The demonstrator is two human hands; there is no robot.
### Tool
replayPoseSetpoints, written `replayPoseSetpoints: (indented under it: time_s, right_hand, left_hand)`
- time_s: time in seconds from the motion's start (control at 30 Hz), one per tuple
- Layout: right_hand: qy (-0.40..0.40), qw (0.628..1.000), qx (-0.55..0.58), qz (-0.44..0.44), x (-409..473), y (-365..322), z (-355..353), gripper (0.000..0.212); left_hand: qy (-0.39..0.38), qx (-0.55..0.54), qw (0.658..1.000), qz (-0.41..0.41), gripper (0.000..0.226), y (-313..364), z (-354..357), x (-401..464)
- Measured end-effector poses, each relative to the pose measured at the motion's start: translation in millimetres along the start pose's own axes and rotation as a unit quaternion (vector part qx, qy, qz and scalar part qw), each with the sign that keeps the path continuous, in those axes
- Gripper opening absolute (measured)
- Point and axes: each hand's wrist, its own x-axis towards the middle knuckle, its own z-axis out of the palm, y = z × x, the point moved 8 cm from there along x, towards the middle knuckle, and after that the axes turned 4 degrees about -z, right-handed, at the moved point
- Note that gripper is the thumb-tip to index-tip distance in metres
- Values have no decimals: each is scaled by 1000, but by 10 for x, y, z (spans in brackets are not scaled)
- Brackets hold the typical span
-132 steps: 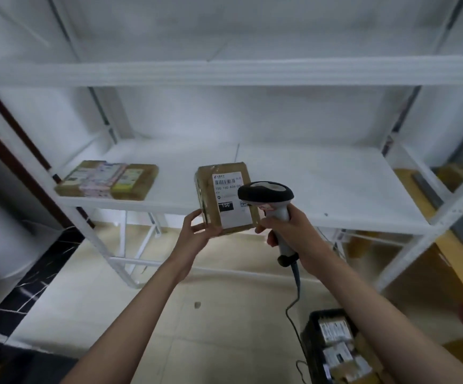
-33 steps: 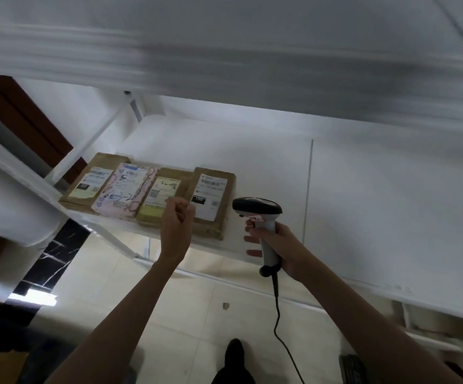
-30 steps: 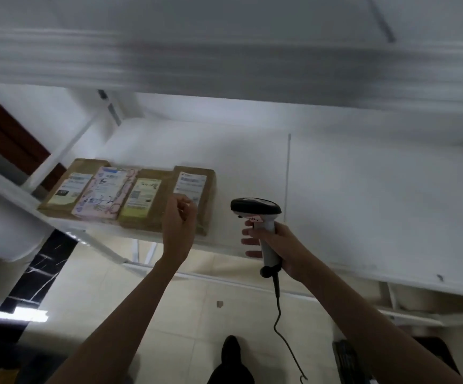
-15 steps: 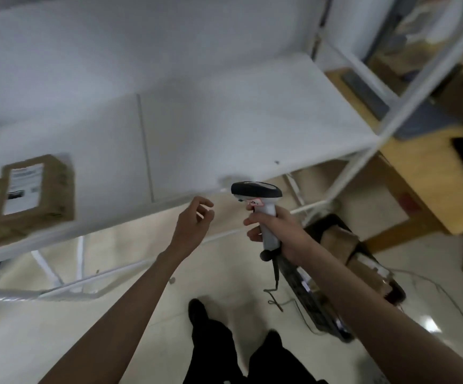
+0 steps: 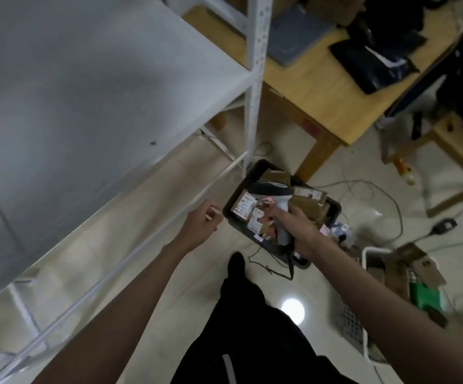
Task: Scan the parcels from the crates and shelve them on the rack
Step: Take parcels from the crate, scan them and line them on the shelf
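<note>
Since half a second ago the view has swung down and to the right: the shelved parcel has left the picture, and the black crate (image 5: 332, 210) that sat at four o'clock now lies near the centre on the pale glossy floor (image 5: 147, 256). Right hand (image 5: 294, 225) grips the scanner (image 5: 276, 195) by its grey handle, fingers wrapped round it, the rounded dark head with a light top panel pointing toward ten o'clock over the crate; a small red-and-white sticker sits under the head, its writing too blurred to read. Left hand (image 5: 201, 224) hangs empty beside the crate at nine o'clock of it, fingers loosely curled, holding nothing. Brown cardboard parcels (image 5: 305, 205) with white printed labels fill the crate; the label text is not legible. At ten o'clock spreads the rack (image 5: 255, 79), a flat matte white shelf on a perforated white metal upright. A thin black cable (image 5: 269, 268) trails from the scanner across the floor. At one o'clock stands a light wooden bench (image 5: 321, 87) carrying black plastic bags. At four o'clock a white perforated basket (image 5: 363, 322) holds more cardboard and something green. Dark trousers and a black shoe show at six o'clock.
</note>
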Motion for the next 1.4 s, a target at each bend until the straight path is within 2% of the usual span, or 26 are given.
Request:
replayPoseSetpoints:
  time_s: [0.17, 0.4, 0.63, 0.73, 0.8, 0.97, 1.1, 1.27, 1.4]
  right_hand:
    - [68, 997, 27, 13, 186, 38, -563, 10]
    - [169, 982, 67, 42, 465, 265, -1207, 6]
    - [269, 946, 157, 86, 585, 1033, -1855, 8]
    - [280, 938, 173, 109, 687, 1467, -2130, 10]
    - [286, 933, 182, 119, 784, 1766, -2308, 15]
    - [294, 923, 207, 135, 1139, 2408, -2646, 11]
    - [297, 919, 223, 136, 1503, 2771, -2862, 13]
    - [297, 917, 222, 146, 1979, 3143, -3100, 18]
    - [309, 917, 207, 147, 2244, 3359, -3251, 23]
  left_hand:
    - [-77, 39, 996, -21, 10, 172, 358, 601]
    - [-171, 100, 979, -46, 9, 271, 1002, 1236]
    - [-284, 158, 943, -76, 13, 87, 2057, 1541]
    - [-319, 167, 929, -88, 11, -28, 2549, 1670]
    - [-330, 168, 922, -111, 11, -163, 2860, 1772]
    - [-334, 170, 913, -161, 15, -586, 3552, 2071]
    - [-317, 171, 913, -192, 24, -954, 3975, 2318]
    - [-303, 161, 912, -223, 23, -1424, 4407, 2606]
    - [-300, 144, 913, -236, 40, -1720, 4732, 2781]
